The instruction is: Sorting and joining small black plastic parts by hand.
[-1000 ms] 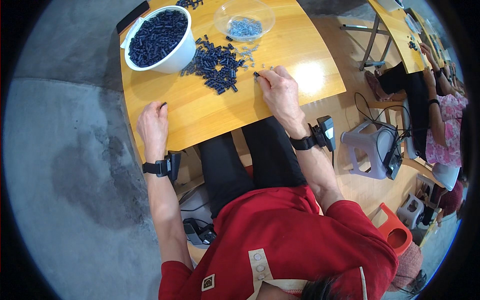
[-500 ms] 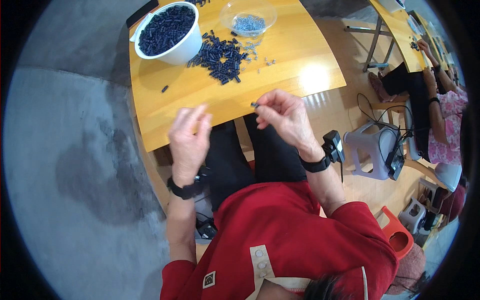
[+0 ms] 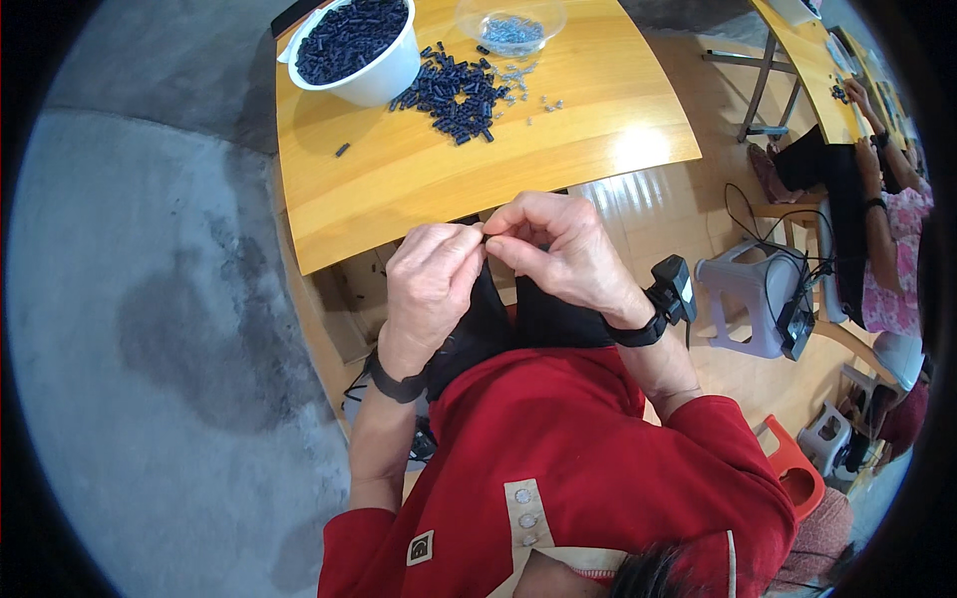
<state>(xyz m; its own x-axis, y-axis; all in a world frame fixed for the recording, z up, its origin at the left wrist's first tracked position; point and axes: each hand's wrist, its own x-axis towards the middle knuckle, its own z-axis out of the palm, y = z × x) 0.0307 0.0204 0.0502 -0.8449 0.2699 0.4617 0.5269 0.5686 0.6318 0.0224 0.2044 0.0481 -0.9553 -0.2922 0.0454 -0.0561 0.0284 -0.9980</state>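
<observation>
Now left hand & right hand meet, fingertips touching.

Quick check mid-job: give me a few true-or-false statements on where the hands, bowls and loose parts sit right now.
1. Both hands meet in front of the table edge, off the tabletop. True: left hand and right hand touch fingertips there.
2. The white bowl is empty. False: it is full of dark parts.
3. A pile of dark parts lies loose on the wooden table. True.
4. The clear bowl stands left of the white bowl. False: it stands to its right.
</observation>
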